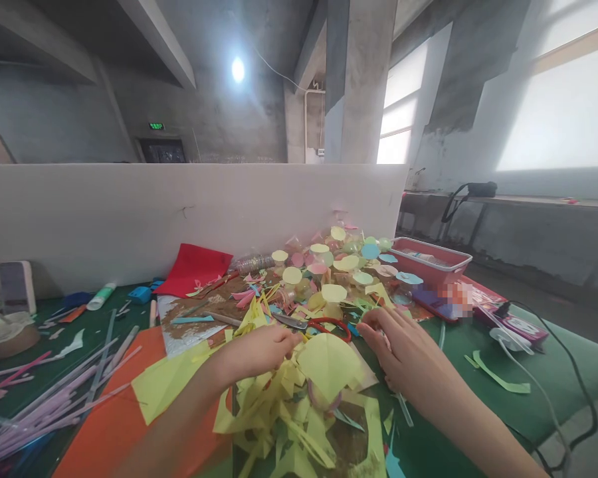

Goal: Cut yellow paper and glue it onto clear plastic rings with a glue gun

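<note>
My left hand (264, 350) is curled closed over a heap of cut yellow paper strips (274, 405); whatever lies between its fingers is hidden. On the other side, my right hand (396, 342) has bent fingers with the thumb drawn in, and its grip cannot be made out. Between the hands, a pale yellow paper disc (331, 362) sits on a small rounded piece with a pinkish rim. Just behind it lie scissors (331, 325) with red handles, their blades pointing left. A group of small clear pieces topped with coloured paper discs (333, 293) stands farther back.
Pink and clear straws (60, 418) lie at left, near an orange sheet (99, 425). A red sheet (194, 269) leans at a white partition (129, 212). At right are a pink basket (436, 265), packages (518, 328) and a cable (573, 352) along the table edge.
</note>
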Demonstrator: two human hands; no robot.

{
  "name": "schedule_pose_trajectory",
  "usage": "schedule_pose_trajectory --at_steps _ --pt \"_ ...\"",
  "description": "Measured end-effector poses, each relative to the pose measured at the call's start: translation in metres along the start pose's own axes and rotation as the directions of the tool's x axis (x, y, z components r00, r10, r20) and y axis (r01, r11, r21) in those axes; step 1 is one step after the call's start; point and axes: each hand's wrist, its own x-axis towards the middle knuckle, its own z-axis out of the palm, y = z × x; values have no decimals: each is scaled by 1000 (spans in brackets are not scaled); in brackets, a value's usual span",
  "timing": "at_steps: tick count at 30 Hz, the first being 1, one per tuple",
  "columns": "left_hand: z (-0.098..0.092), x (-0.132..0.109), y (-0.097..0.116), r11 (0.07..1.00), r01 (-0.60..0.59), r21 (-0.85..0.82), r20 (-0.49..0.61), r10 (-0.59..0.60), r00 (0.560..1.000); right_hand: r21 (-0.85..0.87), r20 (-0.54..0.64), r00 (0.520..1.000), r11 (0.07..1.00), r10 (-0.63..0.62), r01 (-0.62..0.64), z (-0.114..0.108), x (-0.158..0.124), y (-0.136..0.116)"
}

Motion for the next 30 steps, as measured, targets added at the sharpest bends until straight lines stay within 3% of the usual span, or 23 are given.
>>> schedule_pose_trajectory --at_steps 2,4,8,11,16,22,27,30 --pt "-4 -2 0 999 30 23 -2 -30 1000 -89 -123 970 976 -208 198 -3 1 -15" --pt "-9 -4 1 998 52 26 -11 -52 999 -177 -155 920 926 -361 334 6 0 -28" --pt "-18 -10 0 996 89 -5 -48 -89 995 -210 66 872 847 -486 488 42 -11 -36" --pt "-25 -14 -1 995 99 -1 -67 -99 993 -200 155 863 840 -482 505 51 -16 -35" --pt "-32 -15 -2 996 91 0 -74 -91 993 -256 -36 889 864 -457 434 42 -17 -37" --pt "-32 -16 -1 996 94 5 -82 -93 992 -199 161 850 827 -502 526 53 -21 -36" --pt "-34 -22 2 996 91 11 -74 -90 993 -281 -81 879 857 -470 433 56 -20 -38" --pt "-35 -23 5 994 106 18 -64 -104 992 -265 -15 877 847 -481 460 62 -20 -35"
